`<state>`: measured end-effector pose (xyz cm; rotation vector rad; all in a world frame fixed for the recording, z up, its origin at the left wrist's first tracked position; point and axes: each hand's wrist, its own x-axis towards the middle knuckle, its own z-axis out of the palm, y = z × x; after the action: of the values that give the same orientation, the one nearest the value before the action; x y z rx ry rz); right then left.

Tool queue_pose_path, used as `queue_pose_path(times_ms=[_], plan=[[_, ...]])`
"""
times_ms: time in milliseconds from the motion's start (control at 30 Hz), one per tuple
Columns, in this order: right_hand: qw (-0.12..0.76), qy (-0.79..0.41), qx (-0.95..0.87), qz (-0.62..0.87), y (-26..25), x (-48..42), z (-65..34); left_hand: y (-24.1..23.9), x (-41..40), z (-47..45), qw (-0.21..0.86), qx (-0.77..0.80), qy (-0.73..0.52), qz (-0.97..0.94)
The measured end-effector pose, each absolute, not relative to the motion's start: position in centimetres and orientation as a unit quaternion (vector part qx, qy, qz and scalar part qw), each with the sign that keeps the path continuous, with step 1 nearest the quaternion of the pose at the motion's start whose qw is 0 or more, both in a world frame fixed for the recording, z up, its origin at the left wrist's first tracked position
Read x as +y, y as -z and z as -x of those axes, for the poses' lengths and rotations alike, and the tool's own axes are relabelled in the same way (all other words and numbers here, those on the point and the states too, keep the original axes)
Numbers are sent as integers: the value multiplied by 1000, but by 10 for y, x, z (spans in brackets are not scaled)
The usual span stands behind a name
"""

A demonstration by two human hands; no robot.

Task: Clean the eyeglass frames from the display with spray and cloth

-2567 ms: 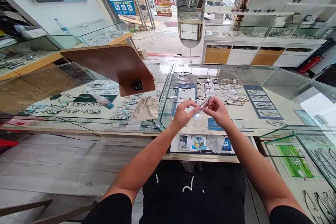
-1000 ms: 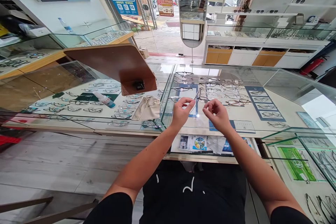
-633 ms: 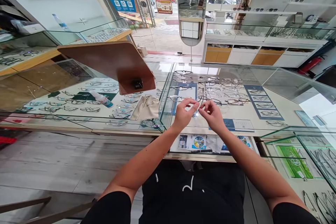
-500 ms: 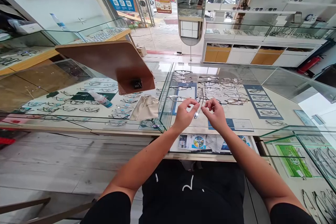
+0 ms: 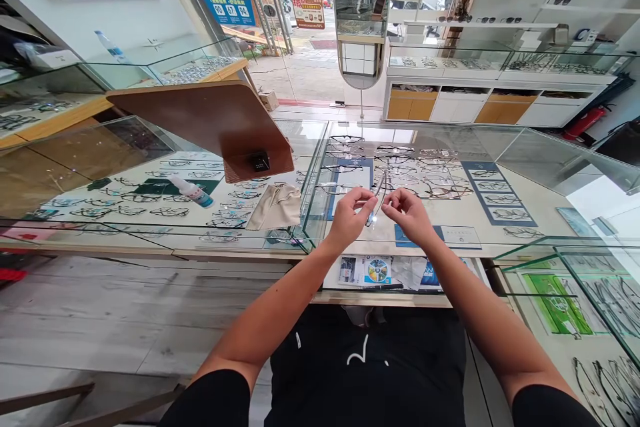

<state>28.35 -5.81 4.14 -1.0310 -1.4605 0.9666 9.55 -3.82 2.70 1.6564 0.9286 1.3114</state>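
Observation:
Over the glass counter, my left hand (image 5: 350,215) pinches a pair of thin-framed eyeglasses (image 5: 371,218) between thumb and fingers. A lens shows just below its fingertips, and the slim temples point up and away. Close beside it on the right, my right hand (image 5: 409,215) is curled with thumb and fingertips together at the eyeglasses. Whether it grips part of the frame is too small to make out. Beneath both hands, rows of spectacle frames (image 5: 450,188) lie inside the glass display case (image 5: 545,180).
On the left, a brown-backed tilted panel (image 5: 200,110) stands on the counter. A beige cloth (image 5: 275,207) and a spray bottle (image 5: 191,191) lie near it. A blue frame holder (image 5: 499,193) sits to the right. Glass edges run along the counter front.
My right hand's fingers have curled in slightly more beside the eyeglasses. Both hands stay in nearly the same place, and the view has shifted a little.

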Motion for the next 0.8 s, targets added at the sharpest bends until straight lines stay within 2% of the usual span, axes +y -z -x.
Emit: queue_pose_path(times_ms=[500,800], plan=[[529,-451,-595,403,-38,-59,-281,-31,-43,-97,409,363,-512,-662],[567,-454,-536,429,-35,-52,-283,-28,-39,-96,381,398,-571,-609]])
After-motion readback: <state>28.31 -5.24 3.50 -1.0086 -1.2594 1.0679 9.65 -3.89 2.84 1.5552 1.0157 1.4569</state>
